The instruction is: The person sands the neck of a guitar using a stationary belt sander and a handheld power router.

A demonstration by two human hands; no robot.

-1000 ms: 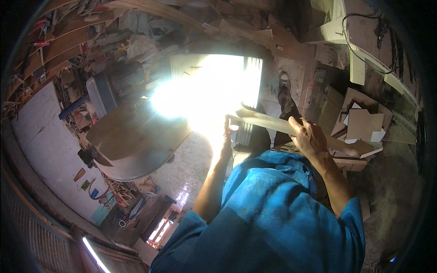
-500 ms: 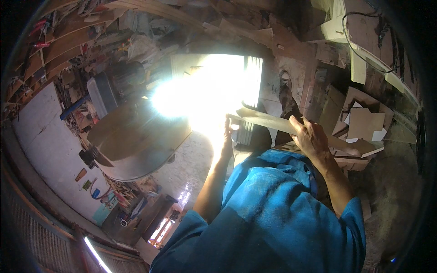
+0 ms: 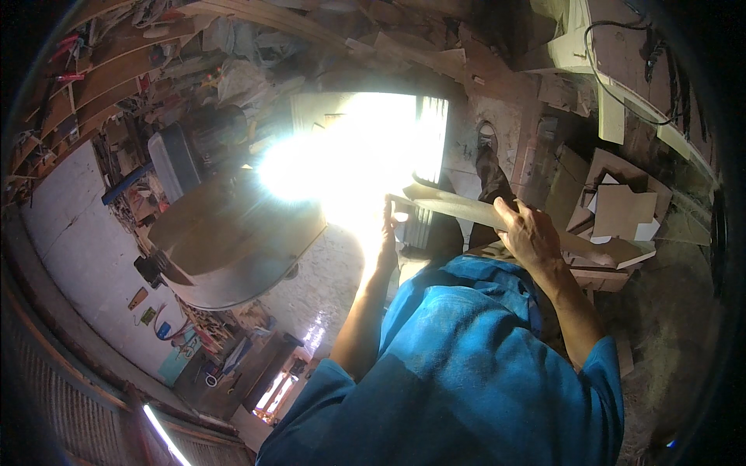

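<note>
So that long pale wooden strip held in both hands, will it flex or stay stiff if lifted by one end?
The wooden strip looks thin and long, so it probably flexes slightly and weighs little. The right hand wraps over it, the left hand near its end; its flat faces shouldn't roll.

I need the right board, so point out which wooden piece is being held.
The long pale wooden strip, gripped by the right hand and met at its end by the left hand; the flat offcuts lie untouched.

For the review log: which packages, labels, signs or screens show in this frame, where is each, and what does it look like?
No screens or clear signs show.
Small cards or tags: lower left on the pale wall, orange, green and blue; too small to tell more.
Flat brown board pieces: right, beyond the right hand, angular, possibly cardboard.
Left hand and right hand hold a pale wooden strip, unlabelled.
</note>
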